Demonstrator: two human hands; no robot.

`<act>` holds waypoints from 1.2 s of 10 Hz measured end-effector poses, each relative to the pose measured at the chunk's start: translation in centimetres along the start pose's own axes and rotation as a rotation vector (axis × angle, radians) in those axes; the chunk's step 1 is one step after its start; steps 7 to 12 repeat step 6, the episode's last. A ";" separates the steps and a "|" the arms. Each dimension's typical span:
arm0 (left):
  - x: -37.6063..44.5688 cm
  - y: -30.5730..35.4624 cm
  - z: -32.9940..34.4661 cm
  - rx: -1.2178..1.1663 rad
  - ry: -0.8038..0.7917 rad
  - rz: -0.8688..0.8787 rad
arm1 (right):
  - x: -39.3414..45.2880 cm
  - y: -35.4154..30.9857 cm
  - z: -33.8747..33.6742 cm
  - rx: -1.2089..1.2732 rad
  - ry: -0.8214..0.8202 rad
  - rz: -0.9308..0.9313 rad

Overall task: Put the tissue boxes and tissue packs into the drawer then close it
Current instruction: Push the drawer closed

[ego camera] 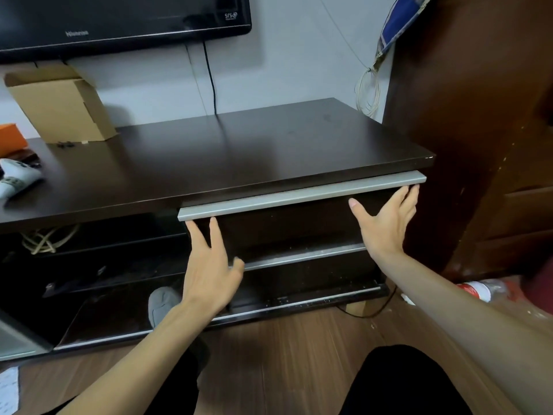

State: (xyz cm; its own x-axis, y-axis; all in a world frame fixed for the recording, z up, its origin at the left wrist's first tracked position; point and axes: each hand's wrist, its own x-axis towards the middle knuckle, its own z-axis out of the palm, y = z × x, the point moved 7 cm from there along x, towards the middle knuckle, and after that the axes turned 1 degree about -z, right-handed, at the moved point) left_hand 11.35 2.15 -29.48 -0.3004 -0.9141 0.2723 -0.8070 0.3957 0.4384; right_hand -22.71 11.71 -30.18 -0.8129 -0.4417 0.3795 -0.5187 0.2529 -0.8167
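Observation:
The top drawer (287, 223) of a dark brown TV stand (239, 151) has a long silver handle bar (299, 196) and sits pushed in under the stand's top. My left hand (209, 271) is flat with fingers spread, its fingertips just below the handle's left end. My right hand (386, 223) is likewise spread, fingertips touching the underside of the handle's right end. Neither hand holds anything. No tissue boxes or tissue packs are visible; the drawer's inside is hidden.
A second drawer with a silver bar (302, 256) lies below. On the stand's top at left are a cardboard box (62, 106), an orange box (10, 139) and a white remote (15, 178). A television (119, 19) hangs above. A brown wooden cabinet (478, 130) stands close at right.

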 end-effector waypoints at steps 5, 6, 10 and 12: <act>4.7 -3.4 -0.5 -0.012 -0.045 0.023 | 3.1 0.2 2.5 -0.051 -0.141 -0.069; 4.1 -4.0 -3.0 -0.097 -0.068 0.037 | 1.0 2.3 0.4 0.060 -0.248 -0.096; 4.1 -4.0 -3.0 -0.097 -0.068 0.037 | 1.0 2.3 0.4 0.060 -0.248 -0.096; 4.1 -4.0 -3.0 -0.097 -0.068 0.037 | 1.0 2.3 0.4 0.060 -0.248 -0.096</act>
